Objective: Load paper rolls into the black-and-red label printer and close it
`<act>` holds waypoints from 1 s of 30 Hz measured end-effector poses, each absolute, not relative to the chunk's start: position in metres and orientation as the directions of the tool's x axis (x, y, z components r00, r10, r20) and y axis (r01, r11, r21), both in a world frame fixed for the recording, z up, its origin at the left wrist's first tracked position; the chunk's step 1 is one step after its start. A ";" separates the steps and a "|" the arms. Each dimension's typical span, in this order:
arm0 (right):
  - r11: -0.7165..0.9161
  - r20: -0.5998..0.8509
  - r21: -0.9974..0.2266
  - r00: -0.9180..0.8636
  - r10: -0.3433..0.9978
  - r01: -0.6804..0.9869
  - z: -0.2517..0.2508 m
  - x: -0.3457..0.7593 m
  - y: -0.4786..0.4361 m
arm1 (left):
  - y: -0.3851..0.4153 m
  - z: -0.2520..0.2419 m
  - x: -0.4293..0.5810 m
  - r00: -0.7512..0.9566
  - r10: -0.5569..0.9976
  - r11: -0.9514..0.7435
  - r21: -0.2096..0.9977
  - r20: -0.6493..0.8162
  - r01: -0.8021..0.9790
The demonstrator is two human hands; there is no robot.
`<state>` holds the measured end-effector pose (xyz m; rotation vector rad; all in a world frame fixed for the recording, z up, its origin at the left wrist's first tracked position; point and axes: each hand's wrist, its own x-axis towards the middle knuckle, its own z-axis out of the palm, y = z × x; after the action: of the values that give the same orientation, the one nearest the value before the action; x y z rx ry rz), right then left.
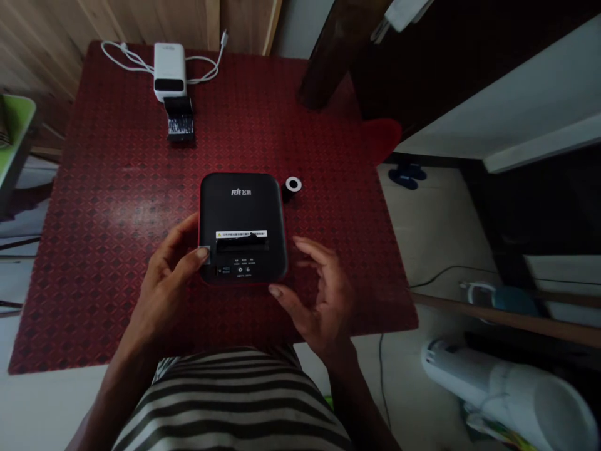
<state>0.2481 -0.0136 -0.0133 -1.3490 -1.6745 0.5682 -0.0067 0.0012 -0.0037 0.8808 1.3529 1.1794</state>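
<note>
A black box-shaped printer (pixel 241 216) with a white warning label sits in the middle of the red patterned table (pixel 107 207). My left hand (pixel 171 272) rests against its left front corner, thumb touching the front edge, fingers curled along the side. My right hand (pixel 319 297) hovers just off the printer's right front corner, fingers apart and holding nothing. A small black roll with a white core (pixel 292 185) lies beside the printer's far right corner.
A white device (pixel 169 70) with a white cable (pixel 124 57) stands at the table's far edge, a small black object (pixel 179 120) in front of it. A green chair (pixel 14 134) is at left. A white appliance (pixel 507 388) lies on the floor at right.
</note>
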 end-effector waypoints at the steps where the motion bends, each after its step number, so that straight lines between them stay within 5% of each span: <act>1: 0.267 0.305 -0.800 -0.020 0.952 0.538 -0.019 0.247 -0.017 | 0.000 -0.003 -0.007 -0.147 0.954 0.245 0.963 -0.259 -0.108; 30: 0.286 0.298 -0.769 -0.075 0.952 0.571 -0.034 0.243 -0.010 | 0.001 0.012 -0.005 -0.179 0.934 0.297 0.950 -0.310 -0.093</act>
<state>0.2429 -0.0105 -0.0336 -1.3864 -1.7543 0.5981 -0.0053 0.0008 0.0118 0.8336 1.4293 1.1386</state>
